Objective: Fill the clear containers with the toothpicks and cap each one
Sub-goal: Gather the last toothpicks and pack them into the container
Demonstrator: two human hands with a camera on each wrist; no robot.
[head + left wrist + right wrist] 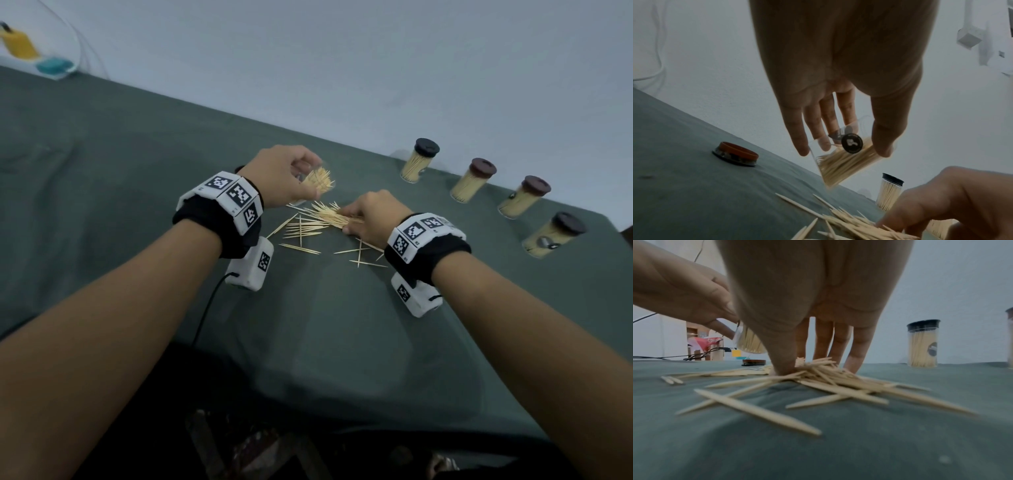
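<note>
My left hand [301, 180] holds a clear container [317, 180] tilted above the table, partly filled with toothpicks; in the left wrist view the container [844, 162] sits between thumb and fingers. My right hand [356, 214] is down on the loose toothpick pile [318, 221], with thumb and fingers [822, 340] pinching a bunch out of the pile [838, 381]. A reddish-brown cap [735, 153] lies open side up on the cloth to the left. Several filled, dark-capped containers [419, 161] stand in a row at the back right.
A dark green cloth [137, 171] covers the table, which meets a pale wall behind. Single toothpicks [359, 253] lie scattered toward me from the pile. A clear bowl with yellow and blue items [41, 51] is at the far left. A black cable [205, 315] hangs from my left wrist.
</note>
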